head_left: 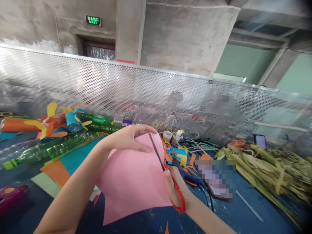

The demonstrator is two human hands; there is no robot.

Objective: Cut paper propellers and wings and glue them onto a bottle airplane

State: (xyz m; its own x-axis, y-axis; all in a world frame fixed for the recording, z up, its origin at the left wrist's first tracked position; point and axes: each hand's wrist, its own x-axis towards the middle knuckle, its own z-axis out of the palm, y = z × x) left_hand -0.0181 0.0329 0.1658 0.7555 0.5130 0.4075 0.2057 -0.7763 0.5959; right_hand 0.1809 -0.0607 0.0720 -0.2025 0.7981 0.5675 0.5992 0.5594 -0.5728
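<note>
Your forearms come nearest; your left hand pinches the pink paper by its far edge, probably steadying it above the blue table. Your right hand grips the red scissors at the sheet's right side — blades pointing away and leftward, long axis diagonal.

On the exit sign, fixed to the concrete wall at the upper left of the frame, we read "安全出口" above "EXIT" in green. We cannot make out the lettering on the red sign, partly hidden behind the perforated metal panel.
</note>
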